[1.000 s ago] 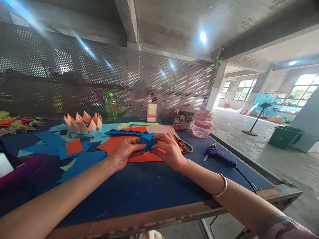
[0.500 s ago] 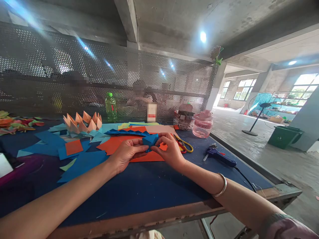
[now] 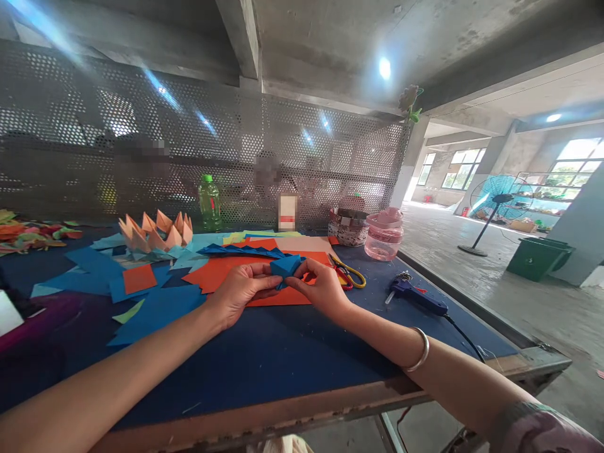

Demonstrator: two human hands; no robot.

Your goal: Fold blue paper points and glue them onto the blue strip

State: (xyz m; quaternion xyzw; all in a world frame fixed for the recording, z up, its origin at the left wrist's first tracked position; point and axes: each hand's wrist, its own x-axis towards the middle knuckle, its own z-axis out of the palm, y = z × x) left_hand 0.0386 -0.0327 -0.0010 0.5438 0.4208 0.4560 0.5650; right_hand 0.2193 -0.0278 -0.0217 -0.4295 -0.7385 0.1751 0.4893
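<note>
Between my two hands is a small folded piece of blue paper [image 3: 285, 267], held over the orange paper sheets [image 3: 264, 297]. My left hand [image 3: 240, 286] pinches its left side between thumb and fingers. On its right side, the thumb and fingertips of my right hand [image 3: 323, 286] close on the paper. Just behind my hands lies a row of folded blue paper points [image 3: 240, 251]. Farther left stands a ring of folded peach paper points [image 3: 158, 231] on light blue pieces. Yellow-and-red-handled scissors [image 3: 350, 275] rest right beside my right hand.
A blue glue gun [image 3: 418, 298] with its cord lies on the right. Behind it stand a pink water bottle [image 3: 384, 236] and a patterned round container [image 3: 348, 228]. A green bottle [image 3: 209, 204] is at the back, before a perforated metal screen [image 3: 302, 135]. Blue paper sheets [image 3: 160, 311] spread left.
My right fingers have shifted slightly and bent down against the blue paper. My left hand keeps its grip, and the table things stay in place.
</note>
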